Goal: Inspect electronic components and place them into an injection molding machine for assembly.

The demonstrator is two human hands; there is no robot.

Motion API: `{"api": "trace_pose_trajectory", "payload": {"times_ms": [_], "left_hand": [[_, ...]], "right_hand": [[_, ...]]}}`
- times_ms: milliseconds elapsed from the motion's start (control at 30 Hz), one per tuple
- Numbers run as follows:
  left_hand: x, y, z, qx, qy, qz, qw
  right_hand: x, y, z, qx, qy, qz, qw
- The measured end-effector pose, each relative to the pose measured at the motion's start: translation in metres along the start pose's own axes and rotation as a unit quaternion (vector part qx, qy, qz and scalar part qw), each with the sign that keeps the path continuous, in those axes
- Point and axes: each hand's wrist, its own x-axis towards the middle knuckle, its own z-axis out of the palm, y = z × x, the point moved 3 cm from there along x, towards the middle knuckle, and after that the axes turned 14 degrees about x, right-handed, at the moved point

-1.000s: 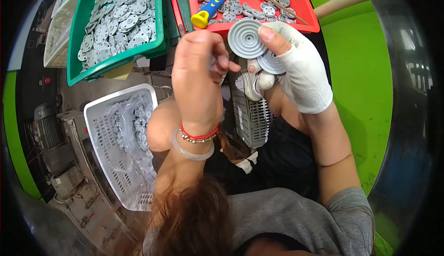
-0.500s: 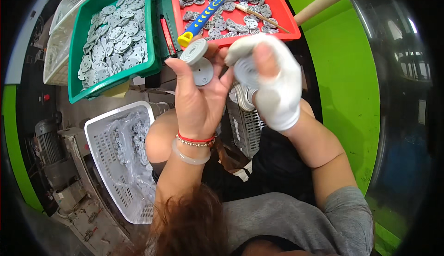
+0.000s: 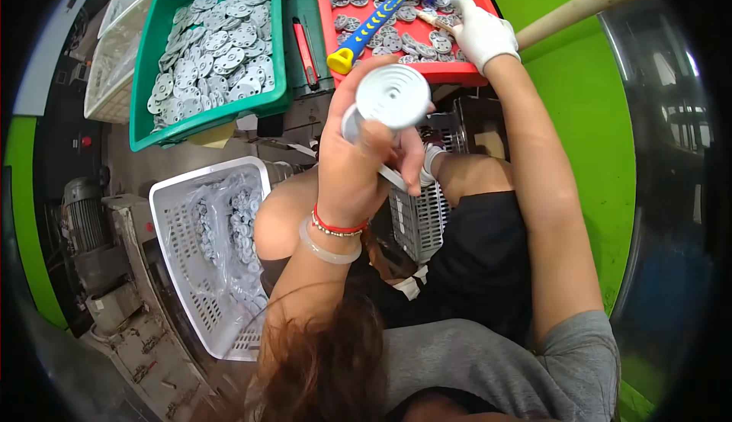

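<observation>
Discs (image 3: pixel 393 96), pale grey and ringed, sit in my left hand (image 3: pixel 357 151), held up over the space between the knees, just this side of the red tray (image 3: pixel 450 72). My fingers are curled around them: one disc faces up at me, another shows its edge behind it, and the thumb is too blurred for me to give an exact count. I have the right hand (image 3: pixel 486 38), in a white glove, at the tray's right side, fingertips down by the brush (image 3: pixel 435 22); from here I cannot tell whether they grip it or pick at the small rounds (image 3: pixel 391 39) beneath. A blue and yellow mallet (image 3: pixel 372 24) lies slantwise across that tray. To its left I see a red cutter (image 3: pixel 303 50), then the green tray (image 3: pixel 280 41) heaped with grey plates (image 3: pixel 221 48). Lower left of that, a white basket (image 3: pixel 181 266) holds clear plastic and more small grey parts (image 3: pixel 242 227). A grey crate (image 3: pixel 418 227) stands below my left hand, near the legs.
</observation>
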Motion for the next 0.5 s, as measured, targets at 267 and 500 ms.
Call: {"api": "trace_pose_trajectory", "payload": {"times_ms": [267, 500], "left_hand": [[0.000, 0.004, 0.001, 0.081, -0.042, 0.103, 0.990], [-0.002, 0.011, 0.002, 0.103, -0.038, 0.115, 0.987]], "right_hand": [[-0.004, 0.007, 0.007, 0.017, 0.020, -0.080, 0.997], [-0.026, 0.016, -0.018, 0.431, -0.031, -0.081, 0.898]]}}
